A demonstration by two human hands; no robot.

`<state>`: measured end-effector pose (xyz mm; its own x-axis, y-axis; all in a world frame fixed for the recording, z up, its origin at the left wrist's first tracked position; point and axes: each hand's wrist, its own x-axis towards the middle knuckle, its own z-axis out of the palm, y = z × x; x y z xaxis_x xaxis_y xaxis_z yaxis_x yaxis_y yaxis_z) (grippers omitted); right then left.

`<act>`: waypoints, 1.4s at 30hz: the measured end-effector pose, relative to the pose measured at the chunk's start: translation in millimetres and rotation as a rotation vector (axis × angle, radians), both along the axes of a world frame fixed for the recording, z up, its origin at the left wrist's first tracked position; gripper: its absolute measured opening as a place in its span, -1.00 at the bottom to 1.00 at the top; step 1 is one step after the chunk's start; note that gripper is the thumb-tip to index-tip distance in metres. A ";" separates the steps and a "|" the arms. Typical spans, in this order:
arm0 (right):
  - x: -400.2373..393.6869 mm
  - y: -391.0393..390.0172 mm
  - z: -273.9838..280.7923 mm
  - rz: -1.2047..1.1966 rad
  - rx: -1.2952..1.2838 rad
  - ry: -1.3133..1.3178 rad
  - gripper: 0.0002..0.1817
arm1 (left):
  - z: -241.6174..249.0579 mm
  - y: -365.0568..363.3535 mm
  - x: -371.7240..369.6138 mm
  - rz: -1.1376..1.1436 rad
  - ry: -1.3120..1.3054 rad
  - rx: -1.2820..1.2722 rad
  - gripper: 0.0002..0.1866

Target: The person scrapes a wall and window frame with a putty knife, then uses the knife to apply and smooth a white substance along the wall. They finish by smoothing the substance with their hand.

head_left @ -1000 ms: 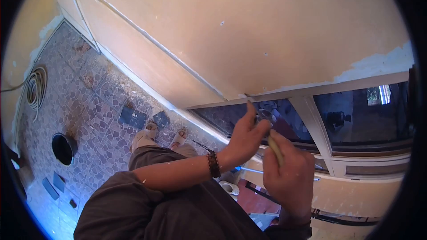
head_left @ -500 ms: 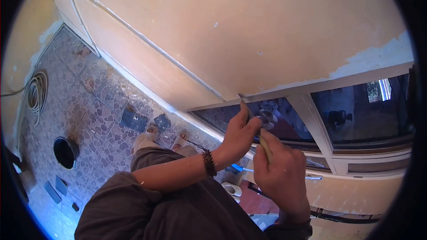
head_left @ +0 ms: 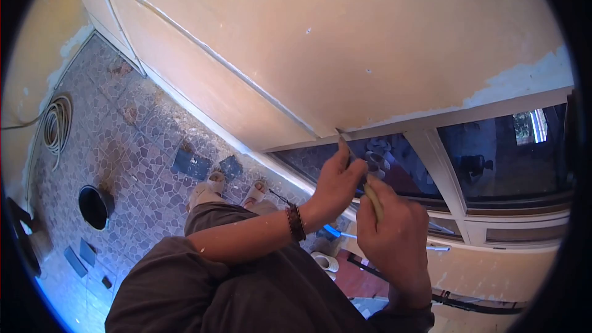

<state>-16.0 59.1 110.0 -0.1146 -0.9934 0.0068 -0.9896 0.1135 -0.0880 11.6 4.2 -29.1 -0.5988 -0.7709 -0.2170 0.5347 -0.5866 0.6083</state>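
We saw one slim tool [head_left: 374, 202], its yellowish-green handle gripped slantwise within the right fingers [head_left: 387, 195]. Its narrow, dark front part ran between the left fingers [head_left: 341, 149] (they hid some of it), with the tip [head_left: 338, 130] showing just beyond the left index fingertip.

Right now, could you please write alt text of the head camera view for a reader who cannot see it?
The right hand grips a thin tool's yellowish handle and the left hand holds it near the tip, where a tan wall meets a window frame. A black bucket stands on the patterned floor near a coiled hose.
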 end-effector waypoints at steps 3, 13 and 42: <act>-11.4 -12.5 -17.2 0.003 0.033 -0.028 -0.67 | -9.8 -7.8 -6.7 -0.041 -0.076 0.157 -0.69; -13.9 -12.4 -30.9 0.036 0.063 -0.015 -0.67 | -31.4 -7.3 -5.4 0.000 -0.073 0.121 -0.63; -29.6 -10.1 -1.4 0.045 0.037 -0.051 -0.70 | 1.3 -4.1 -12.1 0.026 -0.086 -0.014 -0.56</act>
